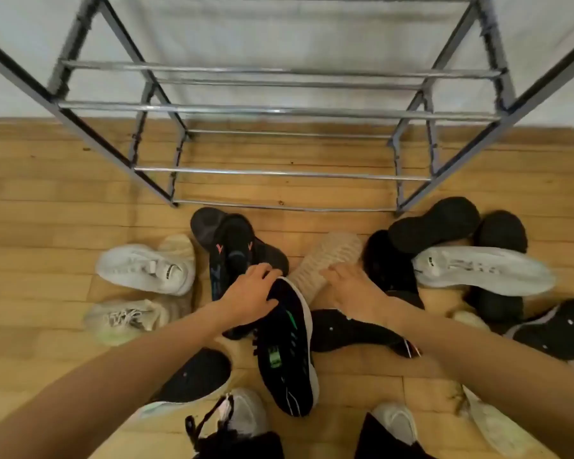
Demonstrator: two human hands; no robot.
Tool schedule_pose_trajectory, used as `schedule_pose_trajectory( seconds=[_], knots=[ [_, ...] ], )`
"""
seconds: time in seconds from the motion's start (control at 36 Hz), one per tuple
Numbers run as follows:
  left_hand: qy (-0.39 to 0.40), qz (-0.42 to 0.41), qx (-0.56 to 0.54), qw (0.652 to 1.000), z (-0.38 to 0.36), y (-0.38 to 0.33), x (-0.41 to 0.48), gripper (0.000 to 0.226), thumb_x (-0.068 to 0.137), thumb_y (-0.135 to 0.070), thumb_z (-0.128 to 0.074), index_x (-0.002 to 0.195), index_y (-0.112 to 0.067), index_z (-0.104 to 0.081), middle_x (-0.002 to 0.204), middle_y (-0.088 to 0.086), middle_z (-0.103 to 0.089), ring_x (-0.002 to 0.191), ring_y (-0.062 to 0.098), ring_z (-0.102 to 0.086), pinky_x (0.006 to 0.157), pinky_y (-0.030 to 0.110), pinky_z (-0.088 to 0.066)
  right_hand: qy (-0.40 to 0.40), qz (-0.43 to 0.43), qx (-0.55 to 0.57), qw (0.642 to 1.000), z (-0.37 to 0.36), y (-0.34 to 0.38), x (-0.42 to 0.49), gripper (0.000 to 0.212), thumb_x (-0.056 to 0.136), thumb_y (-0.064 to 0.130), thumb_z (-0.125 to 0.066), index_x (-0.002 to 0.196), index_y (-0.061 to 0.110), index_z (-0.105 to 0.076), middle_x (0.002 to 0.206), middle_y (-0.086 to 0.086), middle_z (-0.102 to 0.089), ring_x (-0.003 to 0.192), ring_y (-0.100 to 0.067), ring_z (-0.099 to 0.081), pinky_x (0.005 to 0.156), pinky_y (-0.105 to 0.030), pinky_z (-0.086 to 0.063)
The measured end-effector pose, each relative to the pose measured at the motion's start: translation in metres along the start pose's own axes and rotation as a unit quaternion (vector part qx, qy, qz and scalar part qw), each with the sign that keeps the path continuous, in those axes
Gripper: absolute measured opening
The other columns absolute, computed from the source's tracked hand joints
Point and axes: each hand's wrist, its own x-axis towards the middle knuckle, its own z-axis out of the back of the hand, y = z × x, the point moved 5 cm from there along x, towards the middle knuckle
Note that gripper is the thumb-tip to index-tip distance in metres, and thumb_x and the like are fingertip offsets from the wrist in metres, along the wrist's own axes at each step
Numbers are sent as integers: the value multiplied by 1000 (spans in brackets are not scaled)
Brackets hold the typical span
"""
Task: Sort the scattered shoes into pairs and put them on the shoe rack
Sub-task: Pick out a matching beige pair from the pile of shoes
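The tall grey metal-tube shoe rack (pixel 279 111) holds nothing yet. All the scattered shoes lie on the wooden floor (pixel 47 193) just in front of it, overlapping. Many are black, so mismatched pairs seem likely, and lifting one may drag its neighbours. The left hand (pixel 251 294) curls over the toe of a black mesh sneaker with green marks (pixel 287 346). The right hand (pixel 352 289) lies on a beige knit shoe (pixel 328 260), and I cannot tell its grip.

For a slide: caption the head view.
Left hand grips black sneaker, right hand touches beige shoe, before the rack.

shoe rack (pixel 279 111): behind, against wall (pixel 279 34) | shoes (pixel 289 342): on floor (pixel 47 210), before rack
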Motion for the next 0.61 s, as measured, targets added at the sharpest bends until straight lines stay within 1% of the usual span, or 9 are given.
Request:
schedule_pose_trajectory(
  seconds=[0.06, 0.14, 0.22, 0.28, 0.33, 0.39, 0.5, 0.56, 0.61],
  knots=[
    [-1, -11, 26, 1000, -11, 8, 8, 68, 90, -36, -56, 147, -18, -23, 150, 8, -27, 137, 28, -27, 110, 39, -34, 1, 29, -6, 1000, -12, 0, 12, 53, 89, 22, -51, 138, 10, -35, 141, -14, -35, 131, -32, -32, 107, -42, -28],
    [-5, -21, 62, 998, -24, 18, 17, 72, 90, -38, -54, 149, -21, -17, 150, 7, -30, 135, 27, -32, 108, 38, -32, -7, 53, -8, 999, -27, 2, 24, 56, 90, 27, -51, 140, 10, -33, 144, -13, -33, 132, -31, -31, 109, -42, -28],
    [-40, -9, 84, 996, -31, 22, 23, 72, 91, -38, -53, 150, -22, -15, 147, 5, -37, 133, 25, -38, 108, 39, -30, -40, 76, 12, 996, -41, 5, 27, 60, 91, 30, -53, 142, 9, -30, 143, -12, -35, 132, -28, -32, 110, -36, -28],
    [-59, 11, 84, 995, -30, 25, 26, 69, 91, -36, -54, 148, -19, -20, 141, 6, -46, 128, 25, -43, 106, 39, -32, -51, 84, 39, 994, -45, 8, 26, 65, 91, 30, -54, 145, 10, -25, 145, -11, -34, 132, -25, -32, 106, -31, -27],
    [-73, 27, 69, 995, -27, 24, 26, 59, 91, -30, -53, 144, -17, -29, 134, 6, -52, 123, 26, -48, 103, 39, -33, -53, 83, 76, 992, -46, 13, 25, 68, 90, 29, -56, 146, 11, -22, 146, -12, -34, 132, -26, -33, 104, -30, -28],
    [-91, 37, 56, 994, -23, 20, 24, 47, 93, -25, -52, 137, -18, -38, 129, 5, -55, 118, 26, -51, 100, 39, -35, -60, 75, 113, 989, -43, 19, 23, 67, 90, 29, -58, 145, 11, -25, 144, -13, -38, 131, -27, -35, 105, -31, -29],
    [-111, 54, -25, 992, -14, 11, 12, 33, 92, -21, -53, 125, -20, -50, 119, 3, -57, 108, 26, -56, 89, 42, -47, -94, 68, 185, 976, -38, 27, 14, 60, 86, 27, -63, 137, 11, -35, 136, -13, -46, 124, -27, -42, 101, -36, -37],
    [-130, 41, -36, 990, -10, 6, 6, 31, 92, -22, -54, 123, -20, -53, 116, 3, -58, 106, 25, -57, 85, 39, -47, -96, 54, 229, 967, -41, 27, 7, 66, 85, 28, -64, 140, 14, -30, 136, -10, -45, 124, -25, -44, 99, -34, -39],
    [-158, 27, -57, 985, -7, 2, -1, 30, 93, -22, -54, 122, -19, -56, 114, 3, -61, 104, 23, -58, 81, 34, -43, -69, 22, 288, 955, -49, 25, 1, 74, 86, 33, -64, 145, 18, -23, 136, -7, -45, 121, -21, -47, 96, -31, -43]
  ],
)
